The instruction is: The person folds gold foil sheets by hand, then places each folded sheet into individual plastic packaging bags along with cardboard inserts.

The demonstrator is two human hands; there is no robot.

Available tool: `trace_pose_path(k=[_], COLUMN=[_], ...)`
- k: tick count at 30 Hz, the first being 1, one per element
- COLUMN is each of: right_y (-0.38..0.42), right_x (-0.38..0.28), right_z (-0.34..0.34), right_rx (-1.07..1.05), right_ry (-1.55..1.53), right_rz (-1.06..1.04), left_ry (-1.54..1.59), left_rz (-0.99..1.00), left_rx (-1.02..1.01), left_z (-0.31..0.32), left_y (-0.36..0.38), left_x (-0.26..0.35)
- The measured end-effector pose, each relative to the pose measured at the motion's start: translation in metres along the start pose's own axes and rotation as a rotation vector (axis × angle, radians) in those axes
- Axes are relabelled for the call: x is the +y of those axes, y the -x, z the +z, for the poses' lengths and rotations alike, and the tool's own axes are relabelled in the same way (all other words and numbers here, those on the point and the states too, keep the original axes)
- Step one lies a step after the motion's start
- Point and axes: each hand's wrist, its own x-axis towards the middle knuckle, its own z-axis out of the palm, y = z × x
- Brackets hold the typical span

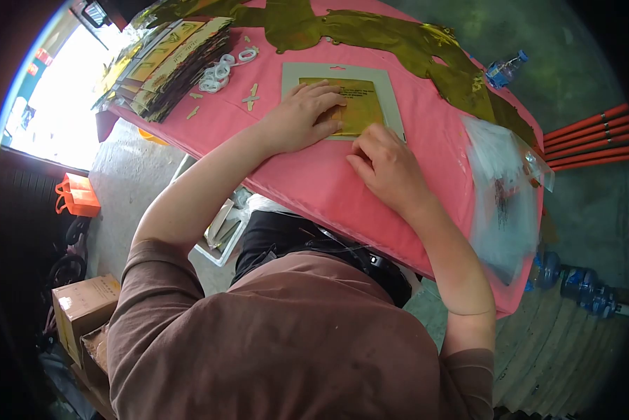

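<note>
A grey backing card [391, 105] with a hang slot at its top lies on the pink-covered table. On it rests a folded gold foil sheet [363, 115] with small dark print. My left hand [302, 117] lies over the foil's left part, fingers stretched out and pressing flat. My right hand [386, 162] is at the near right corner of the card and foil. Its fingers are curled in a pinch, and what they hold, if anything, is hidden.
Stacked printed packs [174, 63] stand far left, beside white tape rolls [218, 75] and small tape crosses [250, 98]. Gold foil [391, 38] drapes along the far edge. Clear plastic bags [500, 203] lie right. A water bottle [505, 68] stands beyond the foil.
</note>
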Motion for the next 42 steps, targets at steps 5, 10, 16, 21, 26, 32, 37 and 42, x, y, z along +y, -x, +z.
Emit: trace_pose_path(k=[5, 10, 16, 21, 26, 32, 37, 42], right_y=[-0.003, -0.009, -0.020, -0.017, 0.008, 0.089, 0.131, 0.135], right_x=[-0.003, -0.005, -0.002, 0.003, -0.006, 0.008, 0.024, 0.015], right_z=[0.006, 0.003, 0.006, 0.002, -0.026, -0.124, -0.152, -0.122], right_rx=[0.154, 0.003, -0.092, -0.102, -0.123, 0.188, 0.271, -0.161], right_ry=[-0.018, -0.017, 0.086, 0.014, -0.251, -0.478, -0.452, -0.680], right_rz=[-0.138, -0.081, -0.180, -0.285, -0.232, 0.076, 0.013, 0.387], left_ry=[0.031, 0.047, 0.069, 0.099, 0.101, 0.116, 0.102, 0.264], left_rz=[-0.016, -0.025, -0.052, -0.037, -0.062, -0.054, 0.005, 0.166], left_rx=[0.009, 0.011, -0.020, -0.095, -0.172, -0.193, -0.184, -0.054], left_z=[0.000, -0.002, -0.006, -0.008, -0.013, -0.015, -0.011, -0.005], left_y=[0.000, 0.000, 0.001, -0.001, -0.002, -0.001, -0.004, -0.010], left_x=[0.001, 0.000, -0.003, -0.001, 0.000, 0.003, 0.001, 0.015])
